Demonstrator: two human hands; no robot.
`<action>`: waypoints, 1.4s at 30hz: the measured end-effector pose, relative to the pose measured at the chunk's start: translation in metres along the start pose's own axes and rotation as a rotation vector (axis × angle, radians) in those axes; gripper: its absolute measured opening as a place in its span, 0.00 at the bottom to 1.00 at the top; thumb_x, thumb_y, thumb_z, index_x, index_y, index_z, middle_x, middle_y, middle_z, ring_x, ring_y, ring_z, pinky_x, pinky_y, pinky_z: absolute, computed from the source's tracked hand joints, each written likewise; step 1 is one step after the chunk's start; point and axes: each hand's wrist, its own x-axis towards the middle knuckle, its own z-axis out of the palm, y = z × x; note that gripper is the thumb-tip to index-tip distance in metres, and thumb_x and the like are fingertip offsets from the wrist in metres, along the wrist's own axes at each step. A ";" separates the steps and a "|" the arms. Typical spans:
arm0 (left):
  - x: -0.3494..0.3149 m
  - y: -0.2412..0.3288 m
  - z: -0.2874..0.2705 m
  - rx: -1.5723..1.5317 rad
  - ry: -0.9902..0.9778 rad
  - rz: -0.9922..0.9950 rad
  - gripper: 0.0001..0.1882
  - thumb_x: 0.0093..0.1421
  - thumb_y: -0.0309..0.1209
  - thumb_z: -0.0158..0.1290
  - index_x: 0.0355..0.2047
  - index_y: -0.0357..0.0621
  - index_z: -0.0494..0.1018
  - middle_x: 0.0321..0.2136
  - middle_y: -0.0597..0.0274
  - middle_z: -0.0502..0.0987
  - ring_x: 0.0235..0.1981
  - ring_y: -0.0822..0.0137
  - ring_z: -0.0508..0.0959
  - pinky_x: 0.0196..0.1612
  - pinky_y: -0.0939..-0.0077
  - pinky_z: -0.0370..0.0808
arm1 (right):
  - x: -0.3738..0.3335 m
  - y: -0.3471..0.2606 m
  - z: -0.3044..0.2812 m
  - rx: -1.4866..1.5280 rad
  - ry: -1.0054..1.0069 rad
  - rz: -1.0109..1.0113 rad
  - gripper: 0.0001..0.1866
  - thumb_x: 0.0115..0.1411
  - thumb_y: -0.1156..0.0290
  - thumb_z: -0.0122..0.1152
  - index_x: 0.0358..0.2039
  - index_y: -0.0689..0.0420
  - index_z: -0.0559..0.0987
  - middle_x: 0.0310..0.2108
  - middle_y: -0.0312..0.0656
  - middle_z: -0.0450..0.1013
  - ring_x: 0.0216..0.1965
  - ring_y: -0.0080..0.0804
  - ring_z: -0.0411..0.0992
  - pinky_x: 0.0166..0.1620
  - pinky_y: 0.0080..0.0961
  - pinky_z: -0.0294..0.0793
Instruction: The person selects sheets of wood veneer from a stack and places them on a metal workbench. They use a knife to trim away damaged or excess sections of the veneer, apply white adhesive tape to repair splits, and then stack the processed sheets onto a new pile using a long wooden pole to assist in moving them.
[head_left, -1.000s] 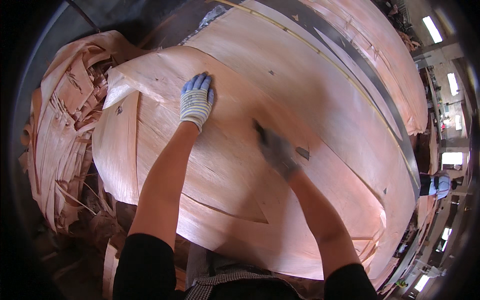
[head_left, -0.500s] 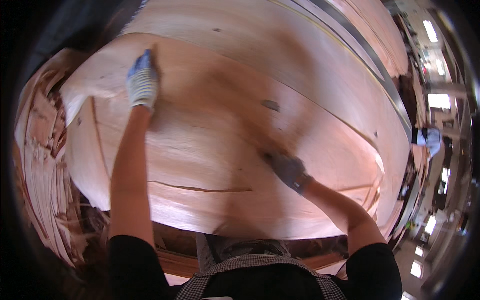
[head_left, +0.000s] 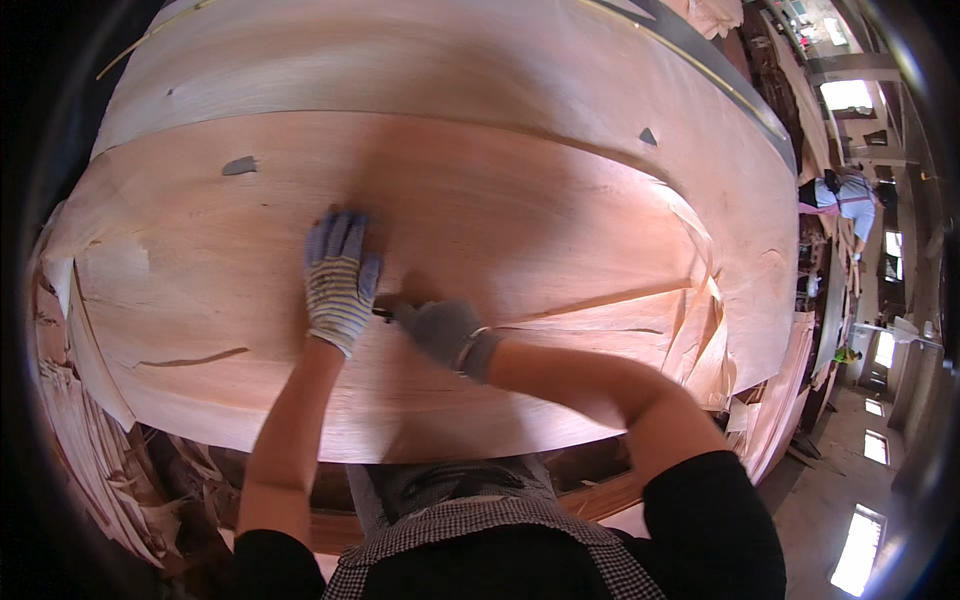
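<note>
A broad, pinkish-tan sheet of wood veneer (head_left: 500,225) lies before me over a larger sheet (head_left: 400,75). My left hand (head_left: 340,275), in a glove with blue fingers and striped palm, rests flat on the upper sheet, its fingers stretched out. Just to its right, my right hand (head_left: 440,332) wears a grey glove and is closed around a small dark tool (head_left: 383,313). Only the tool's tip shows, pointing at my left hand, so its kind is unclear. Right of it, a long crack (head_left: 600,301) runs to the sheet's torn, curled edge (head_left: 705,300).
Ragged veneer scraps (head_left: 85,450) are heaped at the left. A grey patch (head_left: 240,165) and a short slit (head_left: 195,358) mark the upper sheet. A dark metal strip (head_left: 745,105) borders the far right. Beyond, another person (head_left: 856,205) stands near more veneer.
My left hand has come from the far left part of the sheet to beside my right hand. My view has shifted to the right, and my right hand still holds the tool.
</note>
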 end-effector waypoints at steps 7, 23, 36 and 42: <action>0.011 0.025 0.006 0.198 0.075 0.008 0.27 0.54 0.39 0.52 0.52 0.39 0.64 0.57 0.52 0.62 0.59 0.51 0.59 0.61 0.55 0.53 | -0.175 0.251 -0.010 -0.782 0.225 -0.180 0.06 0.58 0.58 0.49 0.30 0.43 0.72 0.07 0.34 0.61 0.07 0.25 0.58 0.11 0.28 0.56; 0.001 0.005 -0.002 0.126 0.134 -0.034 0.28 0.55 0.46 0.49 0.51 0.41 0.64 0.53 0.51 0.64 0.57 0.51 0.60 0.60 0.54 0.53 | -0.055 0.150 -0.102 0.223 0.279 -0.196 0.03 0.52 0.76 0.55 0.28 0.57 0.74 0.26 0.46 0.74 0.26 0.45 0.72 0.29 0.35 0.72; 0.060 -0.446 -0.184 0.225 0.112 -0.532 0.26 0.53 0.36 0.54 0.54 0.51 0.65 0.49 0.53 0.71 0.50 0.53 0.70 0.52 0.64 0.67 | 0.182 0.034 -0.097 0.213 -0.224 0.256 0.14 0.61 0.66 0.47 0.47 0.48 0.70 0.28 0.48 0.74 0.29 0.48 0.73 0.30 0.42 0.72; 0.041 -0.471 -0.177 -0.138 0.267 -0.503 0.45 0.42 0.38 0.65 0.60 0.51 0.56 0.49 0.52 0.70 0.51 0.50 0.68 0.56 0.66 0.63 | 0.456 -0.164 -0.089 0.100 -0.046 -0.249 0.17 0.60 0.62 0.49 0.47 0.55 0.68 0.29 0.52 0.73 0.27 0.50 0.72 0.30 0.44 0.69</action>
